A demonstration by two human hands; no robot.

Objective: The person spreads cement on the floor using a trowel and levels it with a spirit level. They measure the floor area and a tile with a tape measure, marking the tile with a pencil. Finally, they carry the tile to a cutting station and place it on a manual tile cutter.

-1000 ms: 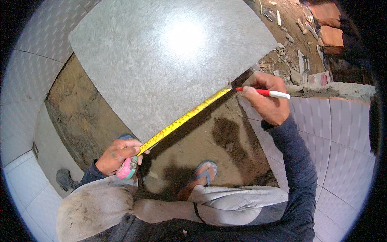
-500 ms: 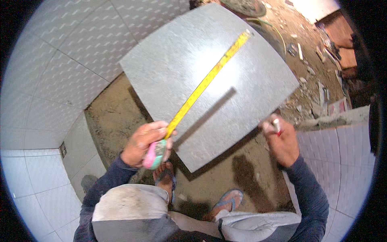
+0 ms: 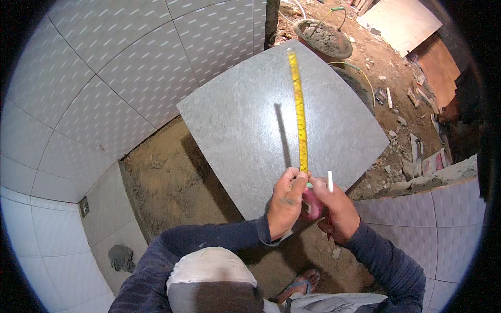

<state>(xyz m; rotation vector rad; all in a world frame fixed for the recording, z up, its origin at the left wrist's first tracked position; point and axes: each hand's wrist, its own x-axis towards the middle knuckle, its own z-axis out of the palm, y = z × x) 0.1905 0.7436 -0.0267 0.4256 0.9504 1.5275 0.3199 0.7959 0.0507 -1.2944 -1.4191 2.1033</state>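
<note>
White wall tiles [image 3: 130, 47] at ten o'clock, then brown sand [image 3: 156, 167] at nine. Big flat grey tile [image 3: 250, 130] in the middle, with one corner toward one o'clock. By the look of it, heavy, stiff, a bit slick, and easy to chip at the corners; best held by two edges on opposite sides, not by one corner. Over the tile, yellow tape strip [image 3: 299, 109], running from four o'clock up toward one, seemingly off the surface, going by the dark shadow [image 3: 282, 133] just beside. Likely light and springy, with thin sides maybe sharp on skin; best held by the pink case [image 3: 313, 205] at the low end.

Left arm [image 3: 219, 236] in from seven o'clock, bent across, with the wrist turned up toward twelve. Left hand [image 3: 284, 203] pinched close round the strip's low end, just beside the case. Past the tile, tub [image 3: 327, 40] of grey mush at one. Right hand [image 3: 340, 211] curled in round a pen [image 3: 330, 181], white end up, red end down, and close against the case; hard to tell how much grip there. Right arm [image 3: 391, 261] in from five, slanting toward eleven. Brown board [image 3: 436, 68] at two.
</note>
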